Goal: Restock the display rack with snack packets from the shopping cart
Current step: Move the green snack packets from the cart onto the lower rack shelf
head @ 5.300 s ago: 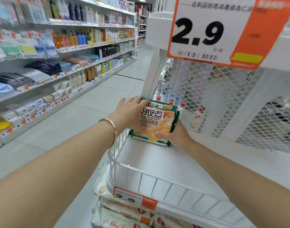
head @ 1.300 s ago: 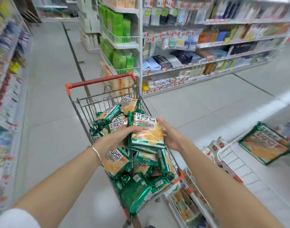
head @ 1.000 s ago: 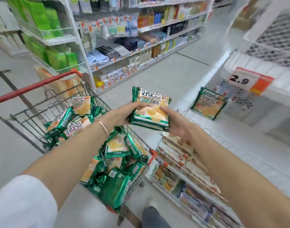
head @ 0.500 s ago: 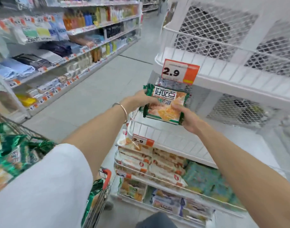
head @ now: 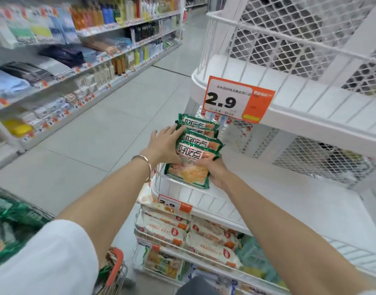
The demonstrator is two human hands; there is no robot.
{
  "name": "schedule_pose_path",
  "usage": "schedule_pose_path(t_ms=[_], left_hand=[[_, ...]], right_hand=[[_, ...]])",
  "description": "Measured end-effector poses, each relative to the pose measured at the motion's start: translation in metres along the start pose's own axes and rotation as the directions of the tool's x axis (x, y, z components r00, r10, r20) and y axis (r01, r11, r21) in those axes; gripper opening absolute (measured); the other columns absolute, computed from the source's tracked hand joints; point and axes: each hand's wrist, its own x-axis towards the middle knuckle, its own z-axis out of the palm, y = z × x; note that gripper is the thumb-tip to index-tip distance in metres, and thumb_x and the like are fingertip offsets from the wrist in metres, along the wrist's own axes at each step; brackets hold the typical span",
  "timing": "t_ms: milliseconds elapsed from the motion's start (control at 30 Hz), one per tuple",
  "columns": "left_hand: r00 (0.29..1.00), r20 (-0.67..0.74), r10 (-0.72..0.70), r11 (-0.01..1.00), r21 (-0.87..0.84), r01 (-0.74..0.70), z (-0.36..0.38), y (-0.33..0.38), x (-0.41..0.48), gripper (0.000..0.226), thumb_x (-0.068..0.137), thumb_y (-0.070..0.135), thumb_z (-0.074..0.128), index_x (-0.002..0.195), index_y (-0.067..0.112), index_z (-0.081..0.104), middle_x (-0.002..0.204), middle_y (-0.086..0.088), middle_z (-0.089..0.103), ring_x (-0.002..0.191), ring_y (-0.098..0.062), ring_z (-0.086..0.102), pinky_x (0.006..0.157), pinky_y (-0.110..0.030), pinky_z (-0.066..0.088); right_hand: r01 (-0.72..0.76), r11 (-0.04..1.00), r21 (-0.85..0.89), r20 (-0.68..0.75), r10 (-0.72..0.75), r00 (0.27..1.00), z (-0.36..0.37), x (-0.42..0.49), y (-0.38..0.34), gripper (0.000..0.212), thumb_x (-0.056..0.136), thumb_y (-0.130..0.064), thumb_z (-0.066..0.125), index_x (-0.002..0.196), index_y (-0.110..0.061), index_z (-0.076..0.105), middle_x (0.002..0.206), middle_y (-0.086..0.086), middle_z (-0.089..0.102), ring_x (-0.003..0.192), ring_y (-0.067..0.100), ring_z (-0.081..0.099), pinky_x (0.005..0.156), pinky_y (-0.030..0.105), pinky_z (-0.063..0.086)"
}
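Several green snack packets point(head: 196, 143) stand fanned in a row at the left end of the white display rack's middle shelf point(head: 204, 200). My left hand point(head: 164, 145) lies with straight fingers against the left edges of the row. My right hand point(head: 216, 172) grips the lower right side of the frontmost packet point(head: 189, 173), which leans toward me on the shelf. The shopping cart point(head: 115, 262), with its red corner, shows at the bottom left, with more green packets point(head: 10, 220) blurred inside.
An orange and white 2.9 price tag point(head: 236, 101) hangs from the upper shelf point(head: 310, 107) just above the packets. White snack packets point(head: 167, 228) fill the lower shelves. Store shelving point(head: 76, 60) lines the left of the tiled aisle point(head: 118, 128).
The stack I carried from the cart now rests on the middle shelf, fanned out. My left hand has flattened against its side. The view has swung toward the rack.
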Motion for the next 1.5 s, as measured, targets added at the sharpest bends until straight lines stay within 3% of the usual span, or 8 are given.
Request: schedule_pose_path(t_ms=[167,533,633,767,900,1133,1233,1500], left_hand=[[0.999,0.03,-0.012,1.0,-0.008,0.012,0.005,-0.008,0.008,0.128,0.06,0.061,0.084,0.158,0.037,0.005,0.168,-0.005,-0.002,0.154,-0.022,0.004,0.123,-0.057,0.005],[0.983,0.038,0.18,0.921,0.344,-0.182,0.005,-0.006,0.004,0.126,0.065,0.059,0.081,0.159,0.035,-0.001,0.169,-0.003,0.002,0.155,-0.027,-0.001,0.123,-0.057,0.008],[0.984,0.023,0.176,0.92,0.353,-0.172,0.006,-0.002,0.005,0.126,0.065,0.061,0.081,0.159,0.034,0.001,0.169,-0.003,0.001,0.155,-0.028,0.0,0.122,-0.056,0.008],[0.98,0.032,0.197,0.913,0.359,-0.195,0.003,-0.009,0.004,0.131,0.062,0.069,0.079,0.159,0.034,-0.001,0.169,-0.005,-0.003,0.155,-0.028,-0.001,0.123,-0.056,0.009],[0.994,0.04,0.104,0.929,0.354,-0.112,0.004,-0.011,0.006,0.126,0.068,0.059,0.082,0.158,0.036,-0.003,0.169,-0.002,-0.005,0.155,-0.025,-0.002,0.124,-0.054,0.01],[0.989,0.077,-0.128,0.991,0.034,0.126,-0.019,-0.008,-0.019,0.136,0.064,0.047,0.091,0.159,0.032,-0.005,0.168,-0.008,0.001,0.152,-0.029,0.018,0.118,-0.051,0.028],[0.958,0.078,-0.276,0.938,-0.198,0.286,-0.041,-0.033,-0.061,0.12,0.077,0.042,0.084,0.16,0.022,0.0,0.165,-0.011,0.019,0.149,-0.028,0.026,0.119,-0.044,0.03],[0.786,0.165,-0.596,0.717,-0.333,0.613,-0.082,-0.113,-0.245,0.103,0.085,0.036,0.079,0.16,0.019,0.011,0.154,-0.014,0.042,0.14,-0.031,0.043,0.112,-0.041,0.039]], right_hand=[[0.028,0.999,0.03,0.07,-0.03,0.997,0.007,0.037,0.016,0.128,0.025,-0.033,0.101,0.139,-0.019,0.045,0.122,0.001,0.069,0.11,0.022,0.068,0.098,0.05,0.053],[0.161,0.954,-0.252,0.11,-0.137,0.984,0.009,0.002,-0.003,0.104,0.038,-0.03,0.094,0.133,-0.02,0.052,0.118,-0.002,0.071,0.111,0.015,0.066,0.099,0.044,0.054],[0.265,0.908,-0.324,0.074,-0.255,0.964,0.001,-0.004,-0.002,0.132,0.045,-0.031,0.098,0.152,-0.025,0.019,0.147,0.002,0.048,0.135,0.014,0.047,0.115,0.045,0.037],[0.48,0.31,-0.821,0.21,-0.619,0.757,-0.023,-0.019,-0.008,0.138,0.056,-0.059,0.088,0.156,-0.033,-0.004,0.166,0.0,0.002,0.151,0.019,0.012,0.12,0.04,0.02],[0.42,-0.166,-0.892,0.451,-0.386,0.805,-0.03,-0.009,-0.01,0.119,0.076,-0.066,0.071,0.154,-0.041,-0.016,0.164,0.0,-0.023,0.151,0.02,-0.022,0.122,0.056,-0.001],[0.419,0.005,-0.908,0.398,-0.301,0.867,-0.017,-0.024,-0.029,0.111,0.077,-0.07,0.066,0.157,-0.033,-0.001,0.166,0.0,-0.01,0.153,0.023,-0.01,0.122,0.056,0.004],[0.457,0.06,-0.887,0.373,-0.489,0.788,0.011,-0.052,-0.047,0.097,0.082,-0.064,0.063,0.156,-0.022,0.017,0.161,0.008,0.02,0.146,0.03,0.026,0.119,0.052,0.024],[0.716,0.096,-0.692,0.643,-0.369,0.671,0.156,-0.147,-0.012,0.074,0.096,-0.04,0.058,0.156,-0.013,0.023,0.161,0.013,0.023,0.149,0.029,0.02,0.119,0.042,0.018]])
